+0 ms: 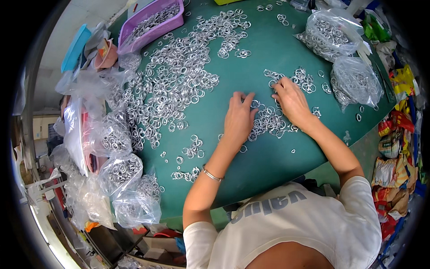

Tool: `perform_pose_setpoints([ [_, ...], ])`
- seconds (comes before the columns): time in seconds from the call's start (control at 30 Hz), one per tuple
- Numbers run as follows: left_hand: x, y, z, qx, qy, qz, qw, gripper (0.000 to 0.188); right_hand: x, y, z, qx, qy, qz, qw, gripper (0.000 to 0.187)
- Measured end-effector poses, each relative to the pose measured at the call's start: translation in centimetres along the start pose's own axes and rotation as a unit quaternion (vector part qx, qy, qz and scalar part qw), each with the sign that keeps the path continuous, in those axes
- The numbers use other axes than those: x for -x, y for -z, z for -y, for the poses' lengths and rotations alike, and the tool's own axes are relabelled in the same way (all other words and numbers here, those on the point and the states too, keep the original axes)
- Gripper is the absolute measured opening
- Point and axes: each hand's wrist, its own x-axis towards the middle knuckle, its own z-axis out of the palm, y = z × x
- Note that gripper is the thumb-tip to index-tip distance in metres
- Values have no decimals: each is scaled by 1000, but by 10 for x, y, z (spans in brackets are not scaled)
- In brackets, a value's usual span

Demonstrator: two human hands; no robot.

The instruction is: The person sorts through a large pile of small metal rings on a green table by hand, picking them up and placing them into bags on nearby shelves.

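My left hand (239, 117) rests low over the green table, its bent fingers apart and nothing visible in them. Beside its thumb lies a small pile of silver metal rings (271, 122). My right hand (292, 102) is just right of that pile, with its fingers curled down and closed on rings at the edge of another small cluster (303, 80). The fingertips partly hide what they grip. A far larger spread of loose rings (179, 71) covers the table to the left of both hands.
A purple basket (182, 15) of metal pieces stands at the far left. Clear bags of rings (118, 134) line the left edge; more bags (356, 80) sit at the far right. Small ring groups (193, 147) lie near the left forearm. Colourful packages (394, 152) are stacked beyond the right edge.
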Motion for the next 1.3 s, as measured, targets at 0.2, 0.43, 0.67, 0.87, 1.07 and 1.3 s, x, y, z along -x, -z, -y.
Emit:
perform_pose_setpoints([
  [0.2,1,-6,9,72,5,14,997,22,7,15,-23,-151,-60,-44,986,12],
  [0.43,5,15,2,172,102,88,976,21,19,48,-47,-488,-337,31,805,22],
  [0.67,-45,-27,-12,40,-12,-5,999,21,15,53,-46,-699,-362,30,616,19],
  [0.87,-85,-52,7,-19,-80,-22,996,25,23,57,-46,-628,-320,42,708,25],
  [1.07,-59,-22,-15,428,293,80,851,18,31,59,-46,-704,-341,57,621,23],
  [1.3,-27,-11,-22,541,312,117,772,17,26,48,-7,-601,-310,103,729,25],
])
